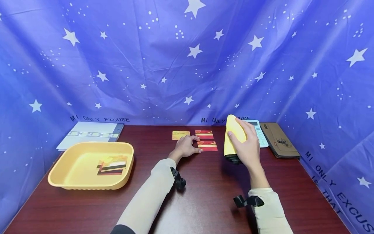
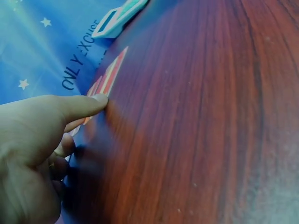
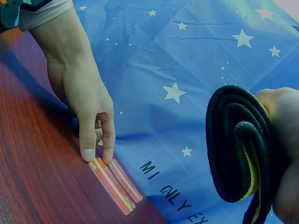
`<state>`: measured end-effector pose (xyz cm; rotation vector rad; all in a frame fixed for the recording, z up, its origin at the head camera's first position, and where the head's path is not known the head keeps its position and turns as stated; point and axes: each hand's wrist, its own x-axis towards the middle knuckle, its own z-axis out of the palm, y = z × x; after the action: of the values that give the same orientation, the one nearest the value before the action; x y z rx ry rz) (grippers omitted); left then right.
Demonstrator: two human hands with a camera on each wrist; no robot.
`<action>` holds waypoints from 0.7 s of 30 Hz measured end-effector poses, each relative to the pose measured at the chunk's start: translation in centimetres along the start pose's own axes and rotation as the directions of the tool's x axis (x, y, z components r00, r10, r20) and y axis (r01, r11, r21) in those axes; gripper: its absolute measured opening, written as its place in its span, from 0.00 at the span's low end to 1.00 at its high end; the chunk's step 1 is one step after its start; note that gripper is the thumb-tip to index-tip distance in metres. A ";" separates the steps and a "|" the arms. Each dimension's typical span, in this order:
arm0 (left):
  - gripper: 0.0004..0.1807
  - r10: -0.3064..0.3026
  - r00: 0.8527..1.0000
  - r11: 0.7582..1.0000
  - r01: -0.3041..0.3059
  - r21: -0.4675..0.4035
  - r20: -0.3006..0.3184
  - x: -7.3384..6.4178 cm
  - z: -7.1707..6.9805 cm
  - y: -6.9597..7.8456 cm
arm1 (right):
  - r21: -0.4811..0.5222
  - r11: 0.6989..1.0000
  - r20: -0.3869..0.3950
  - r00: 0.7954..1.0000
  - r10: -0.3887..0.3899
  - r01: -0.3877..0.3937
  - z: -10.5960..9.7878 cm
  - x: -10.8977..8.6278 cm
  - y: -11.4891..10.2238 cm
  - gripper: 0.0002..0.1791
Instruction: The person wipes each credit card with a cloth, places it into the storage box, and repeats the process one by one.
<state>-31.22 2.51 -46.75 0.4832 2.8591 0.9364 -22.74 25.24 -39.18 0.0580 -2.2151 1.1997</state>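
Note:
In the head view my left hand reaches to the back of the table. Its thumb and forefinger pinch the left end of a red bank card with a pale stripe, at opposite edges. A similar red card lies just behind it, and a yellow card lies behind my knuckles. My right hand grips a folded cloth, held upright above the table. In the right wrist view the folded cloth shows dark rolled layers with yellow inside.
A yellow plastic tub with several cards inside stands at the left, before a white folder or book. Behind the cloth lies a light-blue calculator, next to a brown wallet. A blue starry curtain encloses the table.

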 end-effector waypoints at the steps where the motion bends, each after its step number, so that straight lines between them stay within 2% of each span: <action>1: 0.27 -0.005 1.000 1.000 0.005 -0.011 0.003 0.0 0.0 0.1 | -0.001 1.000 0.000 1.000 0.001 -0.001 0.0 0.0 0.0 0.31; 9: 0.25 -0.039 0.999 0.997 0.040 -0.064 0.018 0.1 -0.1 0.1 | 0.001 1.000 0.001 1.000 0.005 -0.005 0.0 -0.1 -0.1 0.31; 14: 0.26 -0.018 1.000 0.995 0.018 -0.094 -0.003 -0.2 -0.1 -0.2 | 0.002 1.000 0.009 1.000 -0.001 0.001 0.1 -0.1 -0.2 0.31; 21: 0.25 0.025 0.998 0.986 -0.035 -0.166 -0.064 -0.5 0.7 -0.1 | -0.020 1.000 0.006 1.000 0.013 -0.013 0.0 -0.1 -0.1 0.31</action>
<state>-30.66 2.70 -47.37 0.4895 2.8008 1.2040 -22.61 25.19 -39.15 0.0392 -2.2359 1.1853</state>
